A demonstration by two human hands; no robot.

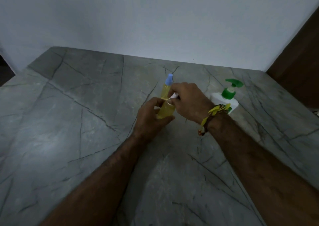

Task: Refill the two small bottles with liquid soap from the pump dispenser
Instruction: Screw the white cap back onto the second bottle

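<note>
Grey veined stone counter (69, 122) fills the view, pale wall (155, 18) behind, dark brown panel (300, 56) at far right. Both bare forearms reach in from the bottom edge. White pump dispenser (224, 99) with green pump head stands on the counter at right, just behind the right wrist, partly hidden by it. Left hand (150, 117) is wrapped around the body of a small bottle (165, 111) of yellow liquid, fingers closed on it, bottle tilted, near counter centre. Right hand (188, 101) is at that bottle's neck, fingertips pinched on a small white cap (173, 96); cannot tell if the cap is seated or loose. Second small bottle (166, 89), yellow liquid, blue spray top, stands upright just behind the hands, lower part hidden. Yellow-and-brown thread band (212, 117) on the right wrist.
</note>
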